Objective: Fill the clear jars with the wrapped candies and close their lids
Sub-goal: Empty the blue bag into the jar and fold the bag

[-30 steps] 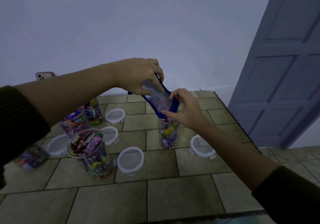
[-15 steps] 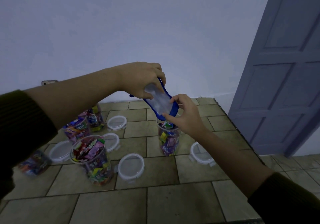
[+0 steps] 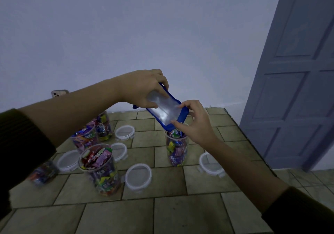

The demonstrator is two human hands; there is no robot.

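Head view looked down on a clear jar (image 3: 176, 149) that stood upright on the tiled surface (image 3: 171, 214), packed with wrapped candies (image 3: 178, 152) up to its open mouth. A blue-edged pouch (image 3: 165, 110) with a clear window was held tilted over that mouth, its lower open end just above or touching the topmost candies. The left hand (image 3: 142, 89) was clenched around the upper end of the pouch, thumb pressed on the clear window. The right hand (image 3: 196, 123) pinched the pouch's lower end, index finger on its upper corner and thumb at the lip above the jar. Both forearms were bare, with dark sleeves (image 3: 21, 147) pushed back.

To the left stood more jars, all without lids: a near jar (image 3: 100, 170) heaped with candies, a second jar (image 3: 85, 139) behind it and a third jar (image 3: 103, 125) farther back. A fourth jar (image 3: 42, 172) showed partly below the left forearm, too blurred to tell whether it stood or lay. Round white-rimmed lids lay flat on the tiles: one lid (image 3: 138, 177) just beside the near jar, another (image 3: 212, 164) right of the jar being filled and partly behind the right forearm, and three more (image 3: 125, 132) (image 3: 119, 151) (image 3: 67, 160) among the left jars. A phone (image 3: 58, 93) leaned against the pale wall (image 3: 144, 25). A grey-blue panelled door (image 3: 296, 82) stood at right.
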